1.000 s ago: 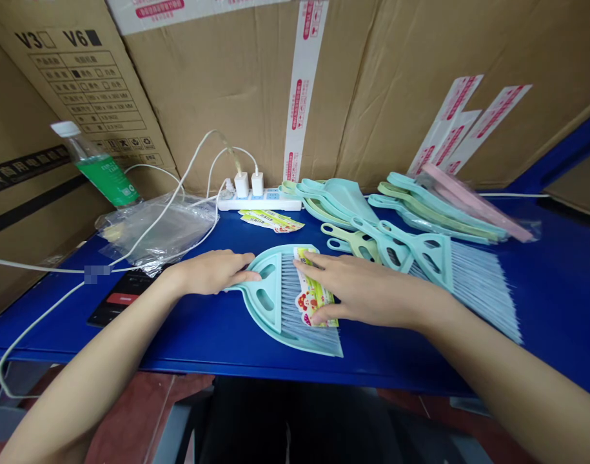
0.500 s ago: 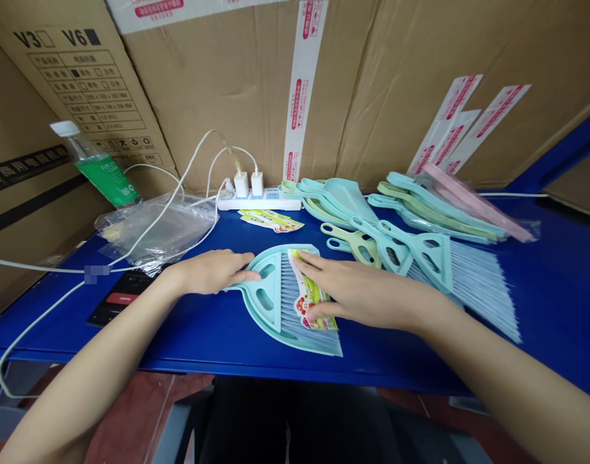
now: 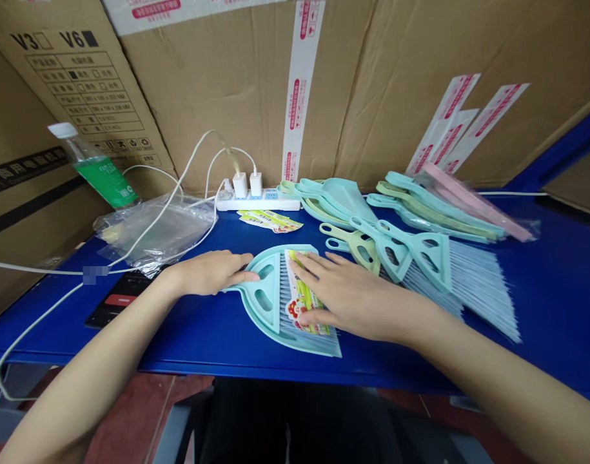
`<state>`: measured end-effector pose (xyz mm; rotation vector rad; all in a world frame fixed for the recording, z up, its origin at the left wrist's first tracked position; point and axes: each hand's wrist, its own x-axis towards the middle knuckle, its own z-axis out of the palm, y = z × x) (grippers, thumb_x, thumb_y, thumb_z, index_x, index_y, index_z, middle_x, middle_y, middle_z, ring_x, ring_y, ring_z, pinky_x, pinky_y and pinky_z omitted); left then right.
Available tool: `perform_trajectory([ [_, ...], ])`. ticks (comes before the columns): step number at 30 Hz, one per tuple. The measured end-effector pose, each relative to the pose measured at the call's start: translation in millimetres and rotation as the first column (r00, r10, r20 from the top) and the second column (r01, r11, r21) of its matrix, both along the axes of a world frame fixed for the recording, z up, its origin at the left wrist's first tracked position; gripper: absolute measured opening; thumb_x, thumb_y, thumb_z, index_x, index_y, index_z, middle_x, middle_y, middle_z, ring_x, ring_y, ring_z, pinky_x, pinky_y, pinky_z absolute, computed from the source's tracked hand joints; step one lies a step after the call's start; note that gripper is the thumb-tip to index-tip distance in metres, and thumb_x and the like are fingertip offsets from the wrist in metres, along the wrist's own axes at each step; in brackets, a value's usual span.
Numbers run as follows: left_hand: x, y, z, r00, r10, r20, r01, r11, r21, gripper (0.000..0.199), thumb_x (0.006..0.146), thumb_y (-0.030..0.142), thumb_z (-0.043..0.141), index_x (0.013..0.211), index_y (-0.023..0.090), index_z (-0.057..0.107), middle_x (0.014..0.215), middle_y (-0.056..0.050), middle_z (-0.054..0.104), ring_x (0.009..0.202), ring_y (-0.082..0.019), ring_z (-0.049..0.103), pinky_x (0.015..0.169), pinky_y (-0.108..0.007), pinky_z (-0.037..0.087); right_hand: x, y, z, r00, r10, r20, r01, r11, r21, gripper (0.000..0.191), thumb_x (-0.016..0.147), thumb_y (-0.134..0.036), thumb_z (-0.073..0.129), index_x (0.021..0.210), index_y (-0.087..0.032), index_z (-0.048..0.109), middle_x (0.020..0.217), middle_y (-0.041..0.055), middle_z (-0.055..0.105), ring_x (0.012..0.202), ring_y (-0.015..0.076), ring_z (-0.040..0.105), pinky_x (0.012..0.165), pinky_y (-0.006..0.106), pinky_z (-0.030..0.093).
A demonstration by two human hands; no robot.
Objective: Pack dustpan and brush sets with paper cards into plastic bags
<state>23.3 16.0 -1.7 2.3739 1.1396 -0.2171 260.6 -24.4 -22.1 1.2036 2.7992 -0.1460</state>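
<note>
A light teal dustpan (image 3: 246,304) lies on the blue table in front of me, with a matching hand brush (image 3: 271,283) nested in it, bristles to the right. My left hand (image 3: 222,270) is closed around the handle end of the two, thumb on top. Across the bristles lies a yellow-green and white printed label card (image 3: 302,299). My right hand (image 3: 340,290) rests on that card with fingers stretched out and spread, hiding its right side.
More brushes (image 3: 427,258) lie to the right. Dustpans (image 3: 340,196) and wrapped sets (image 3: 444,206) sit behind. Several label cards (image 3: 268,220) lie by a power strip (image 3: 258,203). Clear bags (image 3: 159,225), cables, a phone (image 3: 115,299) and a bottle (image 3: 98,171) are left. Cardboard (image 3: 227,84) stands behind.
The label card has shifted slightly left and down over the bristles. My right hand has moved with it, its fingers now flatter on the card. My left hand stays on the handle.
</note>
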Motion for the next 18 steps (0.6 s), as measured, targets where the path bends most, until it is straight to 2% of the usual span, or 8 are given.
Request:
perform_trajectory([
  [9,-1,0,-1.4,1.000,-0.020,0.008,0.020,1.000,0.008,0.035,0.093,0.054,0.034,0.081,0.022,0.044,0.049,0.008,0.045,0.042,-0.012,0.048,0.049,-0.022,0.034,2,-3,6.1,0.999,-0.042,-0.016,0.041,0.995,-0.089,0.092,0.083,-0.064,0.054,0.150,-0.005,0.030,0.154,0.0244,0.028,0.141,0.0424,0.026,0.110,0.054,0.034],
  [12,-1,0,-1.1,1.000,-0.027,0.005,0.027,1.000,0.016,0.036,0.094,0.054,0.033,0.082,0.022,0.045,0.050,0.008,0.045,0.043,-0.012,0.048,0.049,-0.022,0.034,5,-1,7.7,0.998,-0.017,-0.067,0.010,0.995,-0.097,0.091,0.083,-0.066,0.053,0.151,-0.010,0.032,0.154,0.0232,0.030,0.140,0.0418,0.029,0.108,0.056,0.036],
  [14,-1,-1,-0.7,1.000,-0.025,-0.004,0.025,0.999,0.020,0.035,0.095,0.053,0.033,0.082,0.022,0.045,0.050,0.007,0.046,0.043,-0.012,0.049,0.049,-0.023,0.034,7,1,10.0,0.998,-0.019,-0.064,0.012,0.994,-0.113,0.091,0.083,-0.067,0.052,0.150,-0.008,0.034,0.154,0.0240,0.030,0.140,0.0411,0.031,0.107,0.054,0.038],
  [16,0,-1,-0.3,1.000,-0.025,-0.015,0.026,0.999,0.033,0.036,0.095,0.052,0.032,0.081,0.022,0.045,0.051,0.006,0.049,0.044,-0.013,0.050,0.051,-0.024,0.035,8,6,12.0,0.998,-0.031,-0.058,0.027,0.997,-0.069,0.089,0.085,-0.067,0.049,0.148,-0.007,0.037,0.152,0.0247,0.034,0.137,0.0403,0.037,0.105,0.053,0.041],
  [18,1,-2,0.2,0.999,-0.024,-0.037,0.026,0.998,0.049,0.036,0.096,0.052,0.031,0.081,0.022,0.045,0.052,0.005,0.051,0.046,-0.014,0.052,0.053,-0.025,0.036,10,12,12.4,0.997,-0.040,-0.067,0.044,0.997,0.066,0.078,0.089,-0.064,0.044,0.145,-0.011,0.043,0.146,0.0227,0.045,0.129,0.0386,0.048,0.100,0.052,0.045],
])
